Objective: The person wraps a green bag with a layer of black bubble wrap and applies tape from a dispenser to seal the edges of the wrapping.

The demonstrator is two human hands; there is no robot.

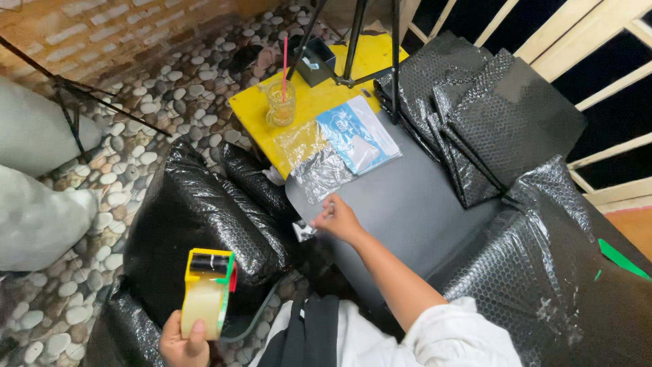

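Note:
My left hand (182, 340) grips a yellow tape dispenser (207, 291) with a roll of clear tape, held low at the bottom left above a black bubble-wrap bundle (204, 217). My right hand (337, 219) reaches forward, fingers pinched at the near edge of a clear plastic bag (318, 170) that lies on a grey sheet (401, 204). Whether the fingers actually hold the bag's edge is unclear. A blue-and-white flat packet (358, 134) lies just beyond the bag.
A yellow table (319, 102) carries a glass mug with a pink straw (281, 102), a small black box (314, 61) and tripod legs (353, 41). Black bubble-wrap envelopes (489, 115) are stacked right. Pebble floor (136, 102) spreads left; wooden railing (598, 41) behind.

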